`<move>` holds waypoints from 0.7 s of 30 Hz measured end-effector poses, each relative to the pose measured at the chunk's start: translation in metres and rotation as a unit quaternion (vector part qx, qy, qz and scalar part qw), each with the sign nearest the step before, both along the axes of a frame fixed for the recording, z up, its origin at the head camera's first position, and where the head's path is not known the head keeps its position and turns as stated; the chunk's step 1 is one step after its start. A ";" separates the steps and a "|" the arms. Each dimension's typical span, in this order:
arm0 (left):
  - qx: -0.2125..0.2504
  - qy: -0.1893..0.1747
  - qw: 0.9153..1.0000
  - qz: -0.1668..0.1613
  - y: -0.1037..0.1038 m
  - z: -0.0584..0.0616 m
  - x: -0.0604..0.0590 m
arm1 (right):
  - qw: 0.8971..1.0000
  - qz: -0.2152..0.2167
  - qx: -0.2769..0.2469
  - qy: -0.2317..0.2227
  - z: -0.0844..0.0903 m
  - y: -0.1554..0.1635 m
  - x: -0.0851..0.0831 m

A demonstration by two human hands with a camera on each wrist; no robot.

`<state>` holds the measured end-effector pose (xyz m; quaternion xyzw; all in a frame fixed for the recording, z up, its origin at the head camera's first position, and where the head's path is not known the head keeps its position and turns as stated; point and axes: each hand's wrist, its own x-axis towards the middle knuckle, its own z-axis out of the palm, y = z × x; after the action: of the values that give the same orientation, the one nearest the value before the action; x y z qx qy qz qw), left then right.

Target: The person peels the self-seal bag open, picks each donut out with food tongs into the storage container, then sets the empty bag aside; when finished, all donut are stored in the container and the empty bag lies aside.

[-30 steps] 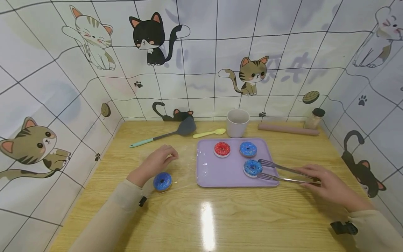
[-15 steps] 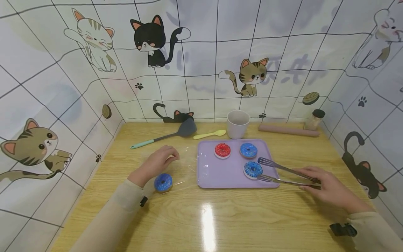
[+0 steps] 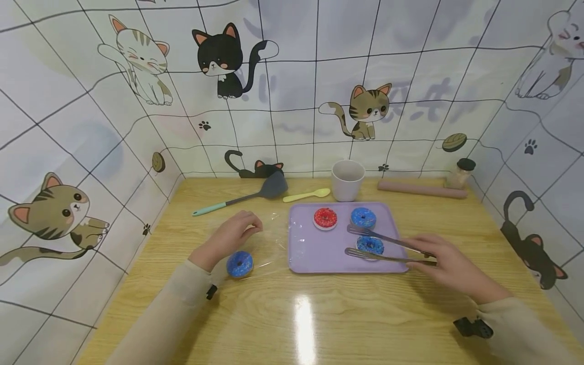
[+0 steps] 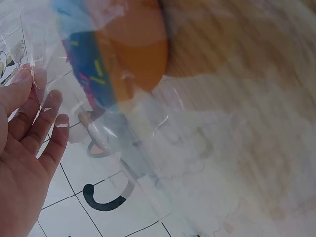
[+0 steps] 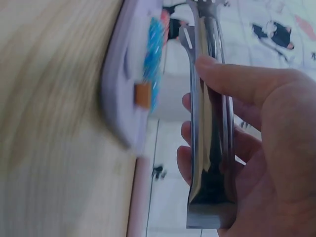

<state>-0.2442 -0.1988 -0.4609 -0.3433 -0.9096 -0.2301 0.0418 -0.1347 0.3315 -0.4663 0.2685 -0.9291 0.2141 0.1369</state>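
Cat-print tiled walls are boxing in a light wood desk [image 3: 319, 314]. At left, the left hand [image 3: 230, 237] is resting w/ fingers loosely curled on a clear plastic sheet [image 3: 269, 243]; whether it's pinching the film, can't tell. A dark blue donut [image 3: 240, 264] is lying just below that hand, under the film. Behind, a spatula [image 3: 246, 195] and yellow spoon [image 3: 307, 194] are lying near the wall. Mid-desk, a lilac tray [image 3: 315, 253] is carrying a red donut [image 3: 325, 218] and 2 blue ones. The right hand [image 3: 444, 263] is gripping metal tongs [image 3: 383, 247], arms apart, straddling the nearer blue donut [image 3: 370, 245] – sprinkled, flat on the tray. A white cup [image 3: 348, 180] is standing behind the tray.
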 end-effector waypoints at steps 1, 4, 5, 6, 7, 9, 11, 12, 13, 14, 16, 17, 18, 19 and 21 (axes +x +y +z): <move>0.000 -0.001 1.000 -0.001 0.000 0.000 0.001 | 1.000 0.008 -0.002 0.003 0.002 -0.006 -0.002; 0.001 -0.002 1.000 -0.005 0.002 0.001 0.002 | 1.000 0.028 -0.005 0.014 0.005 -0.023 -0.007; 0.002 -0.003 1.000 -0.005 0.002 0.002 0.002 | 0.999 0.032 -0.002 0.018 0.006 -0.029 -0.009; 0.002 -0.003 1.000 -0.006 0.002 0.002 0.002 | 0.999 0.034 0.003 0.021 0.007 -0.035 -0.011; 0.003 -0.002 1.000 -0.007 0.002 0.002 0.002 | 0.999 0.039 0.005 0.021 0.007 -0.040 -0.014; 0.004 0.001 1.000 -0.007 0.002 0.001 0.002 | 0.999 0.050 0.013 0.013 0.007 -0.052 -0.020; 0.004 0.001 1.000 -0.005 0.002 0.000 0.001 | 0.998 0.058 0.022 0.005 0.008 -0.065 -0.027; 0.004 0.002 1.000 -0.003 0.001 -0.001 0.001 | 0.998 0.062 0.025 -0.001 0.008 -0.071 -0.030; 0.003 0.002 1.000 -0.001 0.000 -0.002 0.000 | 0.997 0.066 0.024 -0.008 0.008 -0.077 -0.033; 0.002 0.004 1.000 0.000 0.000 -0.002 0.000 | 0.997 0.069 0.026 -0.013 0.009 -0.083 -0.035; 0.002 0.005 1.000 0.002 -0.001 -0.002 0.000 | 0.997 0.072 0.031 -0.017 0.010 -0.094 -0.040; 0.002 0.006 1.000 0.002 -0.001 -0.002 0.000 | 0.997 0.073 0.035 -0.019 0.010 -0.100 -0.043; 0.001 0.008 1.000 0.002 -0.001 -0.002 0.000 | 0.996 0.074 0.036 -0.023 0.010 -0.105 -0.044; 0.002 0.010 1.000 0.000 -0.001 -0.002 0.000 | 0.996 0.074 0.039 -0.027 0.010 -0.110 -0.046; 0.003 0.011 1.000 -0.002 -0.001 -0.001 0.000 | 0.995 0.074 0.046 -0.037 0.007 -0.118 -0.050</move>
<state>-0.2438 -0.1998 -0.4618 -0.3472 -0.9078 -0.2293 0.0528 -0.1846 0.2130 -0.4589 0.3347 -0.9200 0.1903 0.0735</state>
